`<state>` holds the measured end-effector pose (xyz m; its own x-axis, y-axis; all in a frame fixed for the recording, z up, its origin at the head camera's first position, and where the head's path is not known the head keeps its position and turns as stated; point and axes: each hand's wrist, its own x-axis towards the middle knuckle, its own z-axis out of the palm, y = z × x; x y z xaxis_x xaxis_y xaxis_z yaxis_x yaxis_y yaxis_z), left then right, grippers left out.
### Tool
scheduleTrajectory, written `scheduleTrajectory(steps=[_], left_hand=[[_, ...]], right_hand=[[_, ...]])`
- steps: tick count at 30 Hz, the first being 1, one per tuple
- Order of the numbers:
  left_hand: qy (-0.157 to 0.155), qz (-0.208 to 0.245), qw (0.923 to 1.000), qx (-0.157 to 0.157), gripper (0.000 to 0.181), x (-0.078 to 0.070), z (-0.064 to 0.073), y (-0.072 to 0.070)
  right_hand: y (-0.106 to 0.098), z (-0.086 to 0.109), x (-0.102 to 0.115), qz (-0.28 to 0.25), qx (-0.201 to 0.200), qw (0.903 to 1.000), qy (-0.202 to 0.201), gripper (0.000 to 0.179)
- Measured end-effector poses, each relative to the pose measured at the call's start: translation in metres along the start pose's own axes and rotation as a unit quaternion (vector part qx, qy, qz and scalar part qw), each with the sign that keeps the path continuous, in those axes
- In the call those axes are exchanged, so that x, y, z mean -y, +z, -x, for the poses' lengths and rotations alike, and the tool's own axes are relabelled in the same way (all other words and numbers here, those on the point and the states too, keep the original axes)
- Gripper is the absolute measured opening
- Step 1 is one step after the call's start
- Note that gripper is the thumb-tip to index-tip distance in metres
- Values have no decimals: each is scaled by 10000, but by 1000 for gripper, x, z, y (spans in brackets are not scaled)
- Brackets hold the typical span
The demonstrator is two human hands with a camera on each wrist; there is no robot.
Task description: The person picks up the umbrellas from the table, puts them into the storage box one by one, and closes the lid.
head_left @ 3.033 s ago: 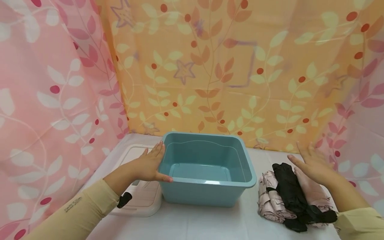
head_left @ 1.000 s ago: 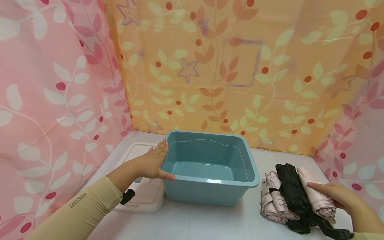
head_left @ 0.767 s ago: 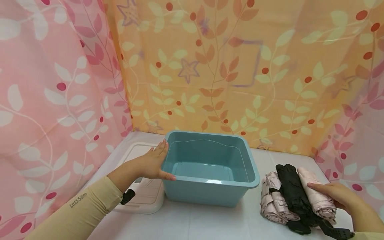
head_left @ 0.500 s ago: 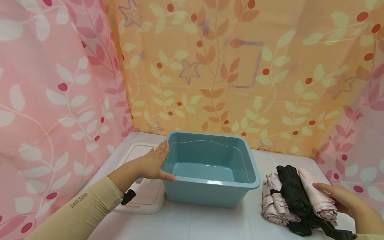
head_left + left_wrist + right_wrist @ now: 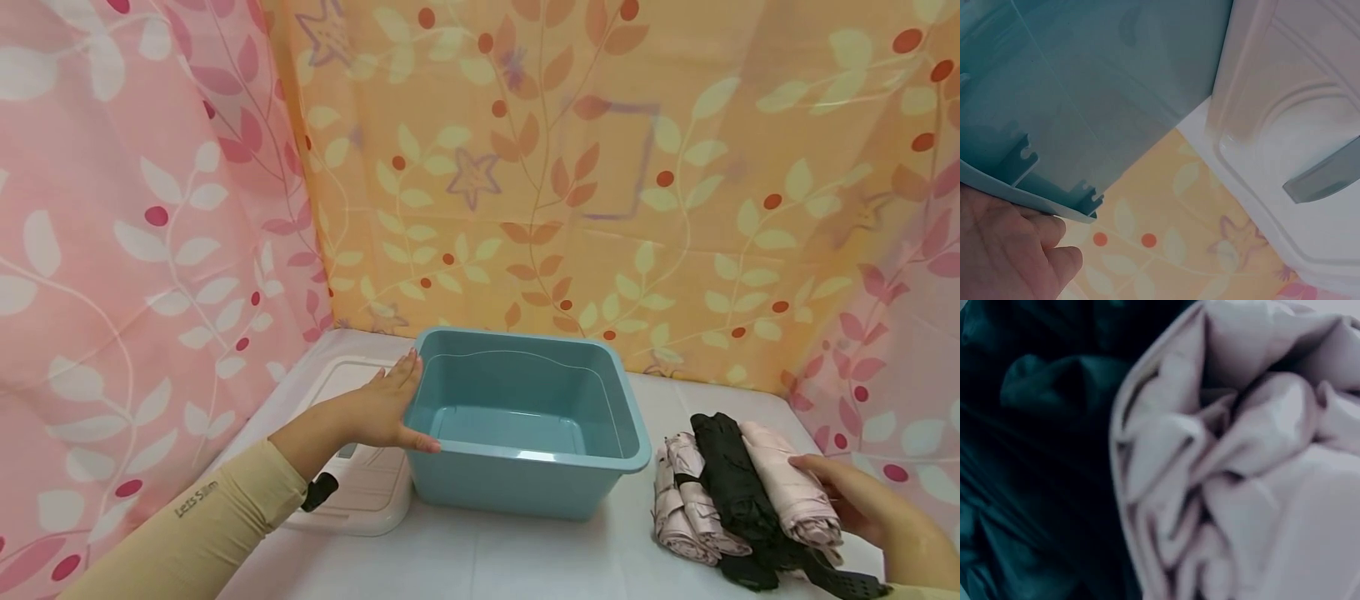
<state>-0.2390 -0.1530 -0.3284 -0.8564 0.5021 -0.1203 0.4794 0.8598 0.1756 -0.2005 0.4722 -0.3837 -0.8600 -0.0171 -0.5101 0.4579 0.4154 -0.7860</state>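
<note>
At the left end of a blue-green plastic bin (image 5: 510, 483) my left hand (image 5: 378, 412) lies against the rim, fingers straight and thumb along the front edge. In the left wrist view, its fingertips (image 5: 1063, 262) show just outside the bin's rim (image 5: 1035, 203). On the right, my right hand (image 5: 862, 500) holds the side of a pale pink fabric roll (image 5: 791, 483), thumb on top; the other fingers are mostly hidden behind it. That roll (image 5: 1229, 456) fills the right wrist view beside a dark fabric bundle (image 5: 1041, 487); no fingers show there.
Left of the pink roll lie the black fabric bundle (image 5: 727, 475) and more pale pink rolls (image 5: 686, 500), side by side. A pale lid (image 5: 360, 492) with a grey latch lies flat left of the bin. Patterned curtains (image 5: 487, 208) enclose the white table (image 5: 517, 554).
From above the bundles, my right hand came down onto the rightmost pink roll. Over the last half second that roll shifted slightly left. My left hand stays at the bin.
</note>
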Motion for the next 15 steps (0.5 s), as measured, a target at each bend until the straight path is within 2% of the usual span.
scheduleTrajectory(steps=[6, 10, 15], left_hand=[[66, 93, 9999, -42, 130, 0, 2, -1], [88, 157, 9998, -28, 128, -2, 4, -4], [78, 193, 9998, -7, 128, -1, 5, -4]], right_hand=[[3, -2, 3, -130, -20, 9999, 89, 79], [1, -6, 3, 176, 26, 9998, 35, 89], [0, -8, 4, 626, -120, 9979, -115, 91]])
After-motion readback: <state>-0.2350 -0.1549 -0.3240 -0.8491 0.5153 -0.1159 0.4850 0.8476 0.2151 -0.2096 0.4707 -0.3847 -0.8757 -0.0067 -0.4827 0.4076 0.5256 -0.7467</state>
